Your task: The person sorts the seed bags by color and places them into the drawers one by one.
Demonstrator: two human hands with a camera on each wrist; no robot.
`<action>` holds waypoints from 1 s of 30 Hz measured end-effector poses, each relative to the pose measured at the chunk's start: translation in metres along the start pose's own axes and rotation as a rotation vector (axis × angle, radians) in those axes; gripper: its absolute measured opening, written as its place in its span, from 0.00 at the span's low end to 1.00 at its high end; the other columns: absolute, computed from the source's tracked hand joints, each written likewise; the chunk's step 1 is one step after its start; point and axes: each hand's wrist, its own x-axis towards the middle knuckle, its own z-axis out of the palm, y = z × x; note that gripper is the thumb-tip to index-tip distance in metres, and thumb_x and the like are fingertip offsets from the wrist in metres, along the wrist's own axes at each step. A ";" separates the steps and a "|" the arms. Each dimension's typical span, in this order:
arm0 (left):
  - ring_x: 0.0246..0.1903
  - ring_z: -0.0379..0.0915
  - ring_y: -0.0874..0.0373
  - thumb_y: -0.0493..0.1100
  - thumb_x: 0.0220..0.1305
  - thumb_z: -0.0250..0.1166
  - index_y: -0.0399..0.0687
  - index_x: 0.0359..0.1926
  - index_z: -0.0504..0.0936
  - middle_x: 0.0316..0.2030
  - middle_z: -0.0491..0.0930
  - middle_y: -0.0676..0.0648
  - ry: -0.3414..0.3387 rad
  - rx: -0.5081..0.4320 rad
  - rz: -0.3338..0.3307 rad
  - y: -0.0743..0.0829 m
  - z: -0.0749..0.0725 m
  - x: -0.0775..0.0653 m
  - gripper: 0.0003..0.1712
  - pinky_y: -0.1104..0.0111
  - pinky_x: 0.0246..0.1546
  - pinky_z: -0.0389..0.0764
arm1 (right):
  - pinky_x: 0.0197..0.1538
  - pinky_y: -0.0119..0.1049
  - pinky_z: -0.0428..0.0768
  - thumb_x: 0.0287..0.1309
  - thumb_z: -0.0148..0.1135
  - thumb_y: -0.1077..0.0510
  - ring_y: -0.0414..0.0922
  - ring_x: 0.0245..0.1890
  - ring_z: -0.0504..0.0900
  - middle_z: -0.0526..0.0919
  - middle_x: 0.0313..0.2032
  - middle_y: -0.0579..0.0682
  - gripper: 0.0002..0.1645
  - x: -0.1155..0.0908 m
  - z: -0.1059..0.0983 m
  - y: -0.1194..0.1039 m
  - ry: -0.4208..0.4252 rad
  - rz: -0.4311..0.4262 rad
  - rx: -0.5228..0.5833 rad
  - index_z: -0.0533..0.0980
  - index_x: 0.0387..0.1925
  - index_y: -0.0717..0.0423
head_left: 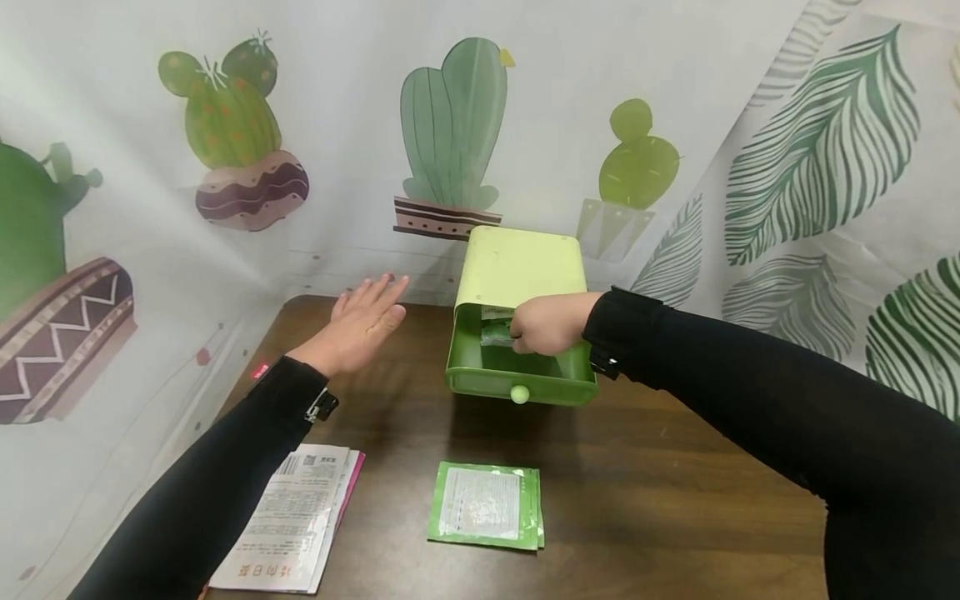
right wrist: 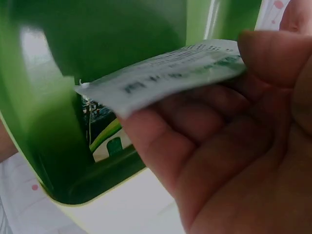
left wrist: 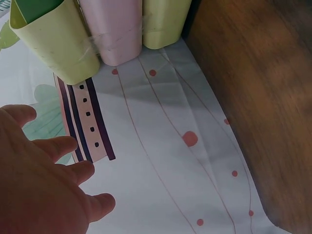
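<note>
My right hand [head_left: 551,323] reaches into the pulled-out green drawer [head_left: 519,385] of a small light-green box [head_left: 521,262]. Between its thumb and fingers it pinches a thin white packet with green print [right wrist: 180,73]. Behind that packet, a printed piece with a dark and green picture [right wrist: 105,131] shows inside the drawer. My left hand [head_left: 363,321] hovers left of the box, fingers straight and spread, holding nothing; the left wrist view shows its fingers [left wrist: 56,146] apart from everything. On the table in front of the drawer lie green sachets with a white label [head_left: 482,504], stacked.
Printed white papers or packs [head_left: 300,508] lie at the table's left front, partly under my left sleeve. A cactus-patterned cloth [head_left: 337,167] hangs behind the brown table [head_left: 660,483]. Light-green and pink containers [left wrist: 114,34] stand along the top of the left wrist view.
</note>
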 end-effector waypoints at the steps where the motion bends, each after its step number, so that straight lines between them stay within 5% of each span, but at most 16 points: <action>1: 0.75 0.28 0.39 0.69 0.75 0.27 0.55 0.80 0.43 0.78 0.39 0.38 0.000 -0.004 0.000 0.000 0.000 0.000 0.41 0.39 0.68 0.28 | 0.36 0.36 0.62 0.75 0.49 0.58 0.41 0.20 0.55 0.56 0.18 0.43 0.25 0.001 0.000 0.000 -0.017 0.012 0.010 0.61 0.17 0.48; 17: 0.75 0.26 0.41 0.70 0.75 0.25 0.55 0.81 0.41 0.78 0.35 0.43 -0.033 0.001 -0.037 -0.005 0.008 -0.001 0.42 0.40 0.68 0.27 | 0.36 0.38 0.60 0.73 0.55 0.56 0.42 0.22 0.57 0.60 0.21 0.44 0.21 0.019 0.003 0.001 -0.104 0.076 -0.036 0.66 0.20 0.49; 24: 0.75 0.27 0.41 0.69 0.76 0.27 0.56 0.81 0.42 0.78 0.36 0.43 -0.030 -0.022 -0.048 -0.006 0.011 -0.004 0.41 0.41 0.68 0.27 | 0.46 0.39 0.69 0.76 0.45 0.62 0.45 0.43 0.76 0.81 0.46 0.52 0.17 0.024 0.005 0.004 -0.122 0.012 -0.124 0.80 0.50 0.61; 30: 0.75 0.28 0.40 0.68 0.76 0.27 0.56 0.80 0.42 0.78 0.37 0.42 -0.027 -0.022 -0.046 -0.006 0.014 -0.005 0.40 0.39 0.68 0.29 | 0.64 0.43 0.70 0.75 0.45 0.61 0.53 0.64 0.71 0.74 0.63 0.58 0.23 0.012 0.005 -0.002 -0.098 0.009 -0.117 0.71 0.65 0.63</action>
